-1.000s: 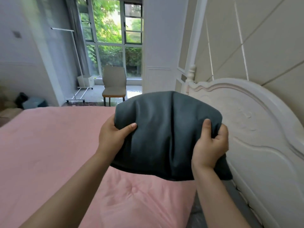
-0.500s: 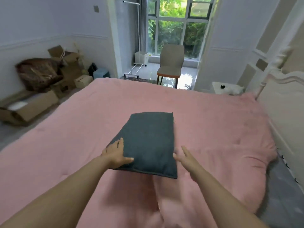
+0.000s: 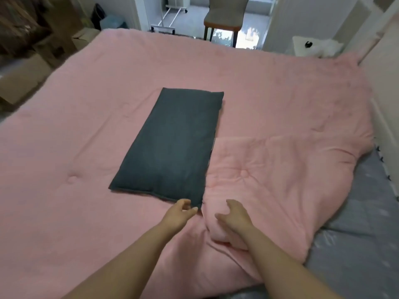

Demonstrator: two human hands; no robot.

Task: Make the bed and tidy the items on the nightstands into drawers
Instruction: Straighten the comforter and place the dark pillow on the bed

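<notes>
Left hand (image 3: 180, 214) sits at the near corner of the dark pillow (image 3: 170, 145), fingers loosely curled, thumb tip touching the edge; whether it pinches the corner I cannot tell. Right hand (image 3: 234, 217) rests open on the pink quilt (image 3: 280, 117). Farther off, a chair (image 3: 224, 16) stands beyond the bed.

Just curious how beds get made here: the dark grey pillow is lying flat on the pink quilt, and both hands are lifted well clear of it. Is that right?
Not quite. The head view shows the dark grey pillow flat on the pink quilt, but only the right hand is off it; the left hand touches its near corner.
</notes>
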